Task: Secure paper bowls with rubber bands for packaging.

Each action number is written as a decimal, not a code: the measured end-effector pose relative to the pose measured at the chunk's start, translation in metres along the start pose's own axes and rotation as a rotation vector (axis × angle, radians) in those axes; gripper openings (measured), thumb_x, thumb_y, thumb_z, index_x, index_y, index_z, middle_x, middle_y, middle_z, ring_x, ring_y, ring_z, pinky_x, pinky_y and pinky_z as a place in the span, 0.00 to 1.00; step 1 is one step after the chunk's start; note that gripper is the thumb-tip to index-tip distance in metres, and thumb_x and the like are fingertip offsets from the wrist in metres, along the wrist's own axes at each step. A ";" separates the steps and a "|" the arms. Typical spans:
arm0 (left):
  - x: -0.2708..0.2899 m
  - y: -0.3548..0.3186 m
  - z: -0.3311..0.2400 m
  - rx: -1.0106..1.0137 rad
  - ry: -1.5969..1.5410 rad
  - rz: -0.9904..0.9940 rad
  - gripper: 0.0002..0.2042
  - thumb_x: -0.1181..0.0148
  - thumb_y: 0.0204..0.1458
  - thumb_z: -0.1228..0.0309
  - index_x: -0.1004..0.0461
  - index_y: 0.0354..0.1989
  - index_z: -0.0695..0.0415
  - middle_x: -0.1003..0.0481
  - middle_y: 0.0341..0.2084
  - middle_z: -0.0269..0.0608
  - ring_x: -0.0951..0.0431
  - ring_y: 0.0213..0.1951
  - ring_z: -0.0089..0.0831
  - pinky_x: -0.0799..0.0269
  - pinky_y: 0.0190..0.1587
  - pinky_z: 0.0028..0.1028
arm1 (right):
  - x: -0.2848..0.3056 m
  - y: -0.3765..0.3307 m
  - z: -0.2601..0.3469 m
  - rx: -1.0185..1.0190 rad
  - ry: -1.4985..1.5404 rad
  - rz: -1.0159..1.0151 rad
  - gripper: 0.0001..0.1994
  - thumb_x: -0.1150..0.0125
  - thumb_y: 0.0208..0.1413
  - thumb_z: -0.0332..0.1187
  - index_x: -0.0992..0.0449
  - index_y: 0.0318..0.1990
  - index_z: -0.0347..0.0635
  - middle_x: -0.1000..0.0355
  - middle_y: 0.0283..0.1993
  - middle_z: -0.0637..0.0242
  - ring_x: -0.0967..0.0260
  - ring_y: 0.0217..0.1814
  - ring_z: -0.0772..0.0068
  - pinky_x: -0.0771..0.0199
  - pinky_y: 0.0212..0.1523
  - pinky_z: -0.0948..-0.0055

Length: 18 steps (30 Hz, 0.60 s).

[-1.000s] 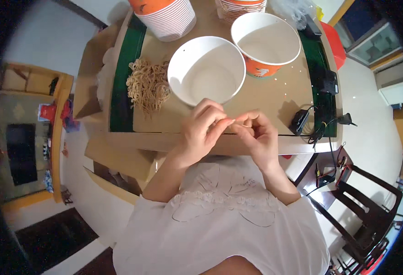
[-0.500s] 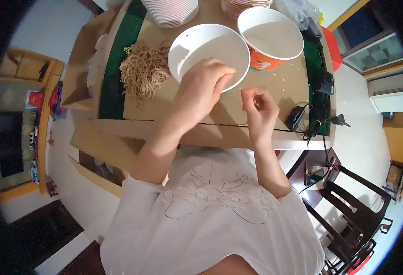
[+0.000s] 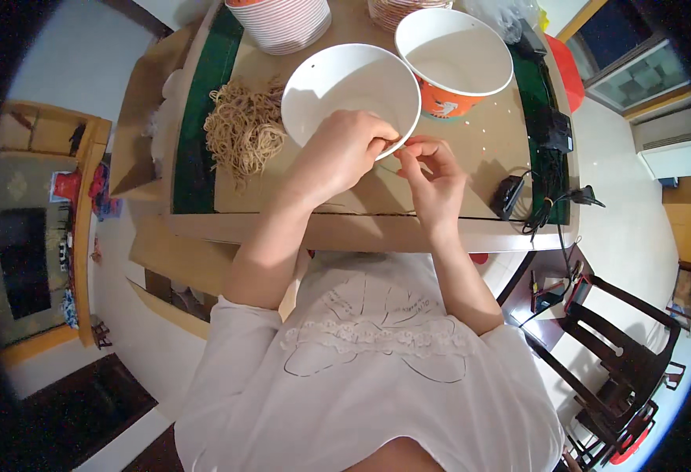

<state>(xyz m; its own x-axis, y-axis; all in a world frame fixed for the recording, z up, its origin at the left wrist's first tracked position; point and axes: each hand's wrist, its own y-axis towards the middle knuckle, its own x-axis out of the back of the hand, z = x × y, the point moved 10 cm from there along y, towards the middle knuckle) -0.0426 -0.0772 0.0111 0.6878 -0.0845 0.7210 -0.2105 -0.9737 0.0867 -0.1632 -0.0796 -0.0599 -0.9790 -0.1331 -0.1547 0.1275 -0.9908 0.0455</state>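
A white paper bucket [image 3: 302, 102] stands on the table in front of me, with small holes near its rim. My left hand [image 3: 341, 149] reaches over its near side, fingertips pinched together just inside the rim. My right hand [image 3: 437, 177] meets it from outside, thumb and forefinger closed at the near right of the rim. Whatever is between the fingertips is too small to make out. To the left lies a tangled heap of tan twine [image 3: 243, 130]. A second bucket [image 3: 447, 102], orange outside and white inside, stands close at the right.
Stacked paper buckets [image 3: 286, 27] and another stack [image 3: 408, 14] stand at the far edge. A clear plastic bag [image 3: 503, 17] lies far right. Black cables and an adapter [image 3: 509, 195] lie near the right edge, beside small white bits. An open cardboard box [image 3: 145, 118] is at left.
My right hand has moved left and up to the bucket's rim. My left hand has lowered its fingertips to the rim, so both hands now meet there.
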 end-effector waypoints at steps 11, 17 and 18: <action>0.017 0.002 0.002 -0.002 0.026 -0.146 0.02 0.48 0.53 0.78 0.29 0.32 0.63 0.24 0.23 0.46 0.22 0.25 0.32 0.29 0.28 0.29 | -0.004 -0.005 0.012 -0.034 -0.033 0.054 0.06 0.41 0.55 0.24 0.26 0.40 0.34 0.29 0.37 0.68 0.31 0.35 0.81 0.29 0.34 0.81; 0.007 0.005 0.029 0.306 -0.524 -0.053 0.03 0.54 0.59 0.75 0.36 0.36 0.62 0.25 0.23 0.43 0.23 0.22 0.28 0.27 0.24 0.26 | -0.039 -0.031 0.086 0.406 -0.522 0.311 0.09 0.42 0.48 0.19 0.26 0.38 0.38 0.28 0.33 0.59 0.28 0.32 0.64 0.26 0.33 0.71; -0.002 0.006 0.035 0.330 -0.661 0.012 0.05 0.55 0.61 0.72 0.37 0.37 0.61 0.25 0.25 0.44 0.24 0.22 0.28 0.27 0.24 0.25 | -0.054 -0.035 0.096 0.507 -0.647 0.405 0.10 0.41 0.45 0.19 0.26 0.37 0.39 0.29 0.33 0.57 0.28 0.32 0.60 0.27 0.33 0.69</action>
<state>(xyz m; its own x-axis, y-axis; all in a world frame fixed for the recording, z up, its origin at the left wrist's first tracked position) -0.0204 -0.0907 -0.0138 0.9837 -0.1039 0.1465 -0.0725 -0.9760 -0.2052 -0.1304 -0.0350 0.0419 -0.7925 -0.2768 0.5435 0.5451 -0.7212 0.4275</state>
